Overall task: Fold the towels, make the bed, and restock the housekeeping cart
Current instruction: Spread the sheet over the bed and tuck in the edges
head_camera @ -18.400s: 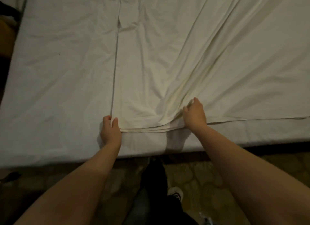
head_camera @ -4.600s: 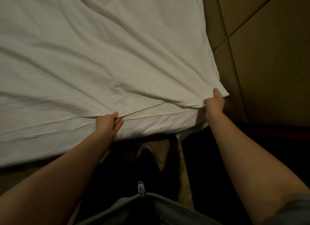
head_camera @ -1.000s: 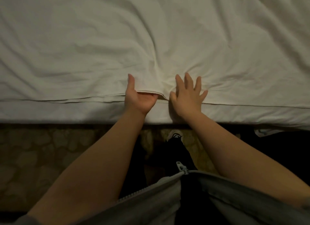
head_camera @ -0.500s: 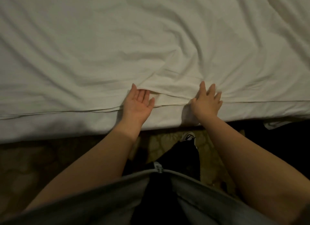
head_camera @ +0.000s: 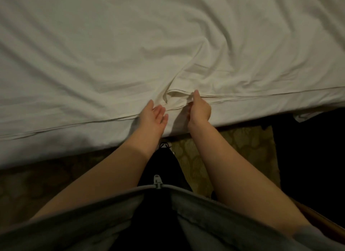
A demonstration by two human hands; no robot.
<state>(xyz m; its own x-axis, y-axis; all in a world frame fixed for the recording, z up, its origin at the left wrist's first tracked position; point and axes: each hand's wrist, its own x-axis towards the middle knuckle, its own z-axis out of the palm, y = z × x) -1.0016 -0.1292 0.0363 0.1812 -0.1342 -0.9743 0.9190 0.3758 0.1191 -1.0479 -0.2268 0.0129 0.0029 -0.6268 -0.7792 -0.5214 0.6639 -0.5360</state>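
Sheet point(head_camera: 130, 54): edge newly bunched up.
Left hand point(head_camera: 154, 116): still palm-up, fingers straight.
Right hand point(head_camera: 199, 110): 3 o'clock of it; was flat, now pinches edge.

You work in dim, warm light. The white sheet point(head_camera: 130, 45) takes most of it, pale in the far middle and greying toward the left and right edges. Your left hand point(head_camera: 154, 116) and right hand point(head_camera: 199, 110) each throw a soft shadow to their left on the side of the bed point(head_camera: 74, 144). The carpet point(head_camera: 224, 148) is murky, and the near right falls to black. Detail is soft throughout; the bed edge bows with the wide lens.
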